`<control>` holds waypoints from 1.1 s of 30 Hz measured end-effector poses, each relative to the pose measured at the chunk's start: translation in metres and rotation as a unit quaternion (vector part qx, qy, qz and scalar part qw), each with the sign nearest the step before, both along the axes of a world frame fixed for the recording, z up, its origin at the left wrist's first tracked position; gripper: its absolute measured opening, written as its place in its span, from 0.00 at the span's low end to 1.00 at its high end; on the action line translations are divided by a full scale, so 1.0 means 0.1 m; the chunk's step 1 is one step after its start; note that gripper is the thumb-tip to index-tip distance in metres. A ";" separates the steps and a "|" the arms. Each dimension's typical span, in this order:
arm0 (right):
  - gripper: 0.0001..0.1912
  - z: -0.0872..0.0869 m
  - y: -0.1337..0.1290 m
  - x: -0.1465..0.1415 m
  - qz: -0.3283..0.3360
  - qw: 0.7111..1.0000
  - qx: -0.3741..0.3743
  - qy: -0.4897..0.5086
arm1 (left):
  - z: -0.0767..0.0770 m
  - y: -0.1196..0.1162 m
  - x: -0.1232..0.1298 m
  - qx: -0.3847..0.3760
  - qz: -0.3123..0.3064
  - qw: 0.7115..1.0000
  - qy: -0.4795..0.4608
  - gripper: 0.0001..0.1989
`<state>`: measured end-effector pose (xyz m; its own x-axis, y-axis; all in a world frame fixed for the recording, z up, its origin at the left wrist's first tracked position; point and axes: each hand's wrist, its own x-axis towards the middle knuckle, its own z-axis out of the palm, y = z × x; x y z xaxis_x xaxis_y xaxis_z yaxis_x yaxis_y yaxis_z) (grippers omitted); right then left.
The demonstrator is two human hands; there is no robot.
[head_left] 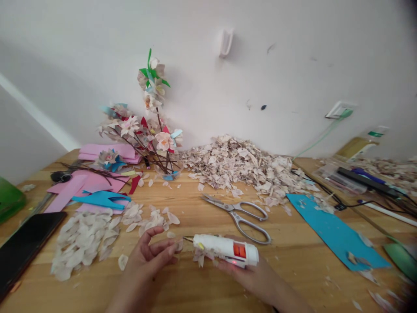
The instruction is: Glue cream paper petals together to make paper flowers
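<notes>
My left hand [153,256] is closed in a pinch on a small pale petal [179,245]. Close to that petal is the metal tip of a white glue gun [221,248], which lies sideways in my right hand [241,271]. The gun has an orange-red label and a small red light. Pale scraps cling to its underside near the nozzle, partly blurred. Silver scissors [236,213] lie just beyond the gun. Loose petals [83,239] are spread left of my left hand, with a smaller cluster [153,219] beyond it.
Paper flowers on twigs [164,141] stand in a clear dish at the back. A large heap of petals [241,165] lies against the wall. Blue sheet [335,230] and cables are right; a black phone [29,243], pink paper [107,152] and blue paper [100,199] are left.
</notes>
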<state>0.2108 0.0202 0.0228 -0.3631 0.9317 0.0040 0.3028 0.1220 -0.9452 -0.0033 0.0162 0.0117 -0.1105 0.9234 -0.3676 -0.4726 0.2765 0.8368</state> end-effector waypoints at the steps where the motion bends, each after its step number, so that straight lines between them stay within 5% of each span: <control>1: 0.11 -0.01 0.01 0.00 0.002 1.000 -0.002 0.008 | 0.00 -0.01 0.00 -0.004 -0.011 1.000 -0.013 0.28; 5: 0.15 -0.12 0.11 0.03 -0.070 0.997 0.032 -0.026 | 0.03 -0.06 0.02 -0.033 -0.027 0.998 -0.056 0.28; 10: 0.14 -0.31 0.28 0.13 -0.204 0.956 0.118 -0.172 | 0.12 -0.05 0.03 -0.051 -0.010 0.997 -0.057 0.26; 19: 0.16 -0.38 0.33 0.09 -0.242 0.948 0.118 -0.170 | 0.15 -0.04 0.00 -0.051 -0.003 0.997 -0.058 0.25; 22: 0.33 -0.26 0.23 0.12 -0.305 0.922 0.212 -0.109 | 0.12 -0.04 -0.02 -0.047 -0.002 0.997 -0.057 0.25; 24: 0.31 -0.16 0.12 0.14 -0.331 0.885 0.317 -0.086 | 0.12 -0.04 -0.03 -0.042 -0.002 0.998 -0.055 0.25; 26: 0.21 -0.09 0.00 0.13 -0.270 0.876 0.392 -0.078 | 0.12 -0.04 -0.02 -0.039 0.000 0.998 -0.054 0.24; 28: 0.15 -0.08 -0.08 0.06 -0.130 0.905 0.386 -0.121 | 0.12 -0.04 -0.01 -0.039 0.003 0.998 -0.052 0.24; 30: 0.13 -0.13 -0.12 -0.03 -0.042 0.926 0.329 -0.180 | 0.12 -0.03 0.00 -0.038 0.007 0.998 -0.052 0.24; 33: 0.11 -0.24 -0.12 -0.14 -0.027 0.938 0.243 -0.246 | 0.10 -0.02 -0.01 -0.025 0.006 0.998 -0.056 0.24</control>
